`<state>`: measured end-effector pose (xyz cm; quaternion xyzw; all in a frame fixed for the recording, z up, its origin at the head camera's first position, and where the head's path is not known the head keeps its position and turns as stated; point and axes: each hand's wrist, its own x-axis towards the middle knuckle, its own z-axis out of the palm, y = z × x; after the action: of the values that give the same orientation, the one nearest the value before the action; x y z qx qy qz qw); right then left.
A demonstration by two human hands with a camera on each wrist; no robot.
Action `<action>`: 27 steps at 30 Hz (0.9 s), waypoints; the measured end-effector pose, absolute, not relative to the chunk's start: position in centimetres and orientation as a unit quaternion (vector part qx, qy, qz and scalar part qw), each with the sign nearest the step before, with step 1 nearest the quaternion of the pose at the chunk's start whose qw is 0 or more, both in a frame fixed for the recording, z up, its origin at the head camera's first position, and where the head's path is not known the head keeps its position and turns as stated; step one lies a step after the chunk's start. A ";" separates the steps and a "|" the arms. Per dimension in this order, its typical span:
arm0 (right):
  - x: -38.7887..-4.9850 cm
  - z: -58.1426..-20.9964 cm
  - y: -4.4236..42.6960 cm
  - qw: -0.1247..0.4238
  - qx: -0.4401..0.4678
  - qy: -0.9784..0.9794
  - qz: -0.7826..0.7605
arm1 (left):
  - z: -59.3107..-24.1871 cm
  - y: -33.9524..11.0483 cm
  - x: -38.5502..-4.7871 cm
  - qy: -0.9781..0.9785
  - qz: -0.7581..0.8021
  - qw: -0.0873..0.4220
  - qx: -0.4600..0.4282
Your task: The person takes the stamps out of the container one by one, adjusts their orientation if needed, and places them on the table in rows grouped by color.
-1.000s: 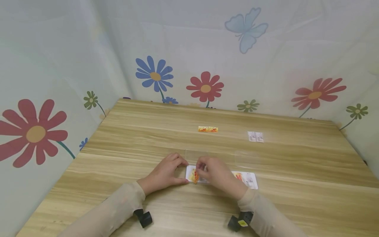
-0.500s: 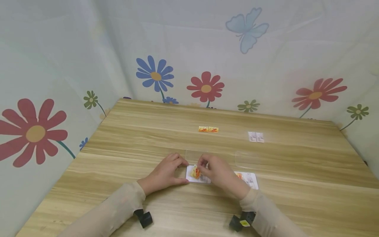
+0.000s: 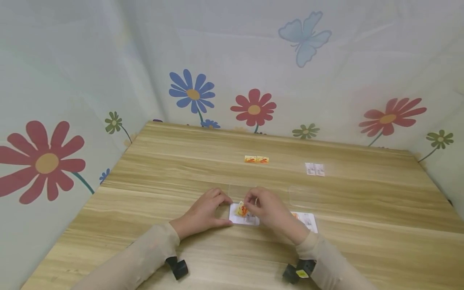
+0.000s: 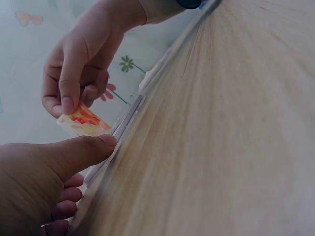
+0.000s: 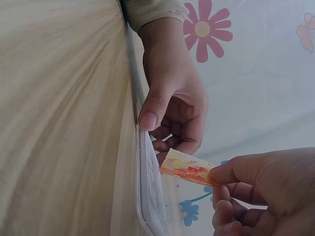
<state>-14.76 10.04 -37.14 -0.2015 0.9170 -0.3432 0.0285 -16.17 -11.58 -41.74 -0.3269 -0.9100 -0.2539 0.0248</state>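
My right hand (image 3: 266, 207) pinches an orange-and-yellow postage stamp (image 5: 189, 167) between thumb and fingertips, and its perforated edge shows in the right wrist view. The stamp is tilted, above the left part of a flat white case (image 3: 237, 218) with pale printed pieces on it. My left hand (image 3: 203, 211) holds the left end of this case, thumb at the near corner and fingers at the far one. In the right wrist view the left thumb (image 5: 149, 120) presses on the case's edge. The right forearm partly covers a second white case (image 3: 309, 220) bearing an orange and a pale stamp.
Two orange stamps (image 3: 256, 159) lie side by side farther back on the wooden table (image 3: 145, 173). Two pale stamps (image 3: 314, 169) lie to their right. Clear plastic rectangles, one (image 3: 302, 195) at the right, lie behind the cases. A flowered cloth (image 3: 224, 48) surrounds the table.
The right hand has drawn the orange stamp slightly up and away from the near edge of the left case, turning it. The left hand stays in place on the case.
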 end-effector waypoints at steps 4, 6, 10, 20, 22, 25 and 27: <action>-14.7 -37.0 10.2 0.031 -0.199 0.919 -0.340 | -41.7 -11.6 -16.1 -0.909 -0.257 0.023 -0.327; -14.8 -37.0 10.3 0.032 -0.200 0.919 -0.338 | -41.8 -11.6 -16.1 -0.909 -0.257 0.021 -0.326; -15.0 -36.8 10.5 0.035 -0.188 0.922 -0.336 | -41.8 -11.7 -16.0 -0.910 -0.256 0.017 -0.325; -15.5 -36.4 11.2 0.030 -0.163 0.923 -0.346 | -42.0 -11.6 -16.2 -0.909 -0.249 0.028 -0.333; -15.6 -36.2 11.4 0.034 -0.157 0.923 -0.350 | -42.0 -11.6 -16.2 -0.909 -0.249 0.027 -0.332; -15.8 -35.9 11.7 0.039 -0.151 0.922 -0.355 | -42.1 -11.7 -16.3 -0.910 -0.248 0.026 -0.331; -15.9 -35.6 11.9 0.042 -0.146 0.921 -0.357 | -42.0 -11.7 -16.3 -0.911 -0.248 0.026 -0.329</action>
<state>-15.91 11.85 -35.62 -0.1465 0.9214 -0.3574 0.0418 -16.30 -11.66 -42.02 -0.3294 -0.9107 -0.2481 0.0256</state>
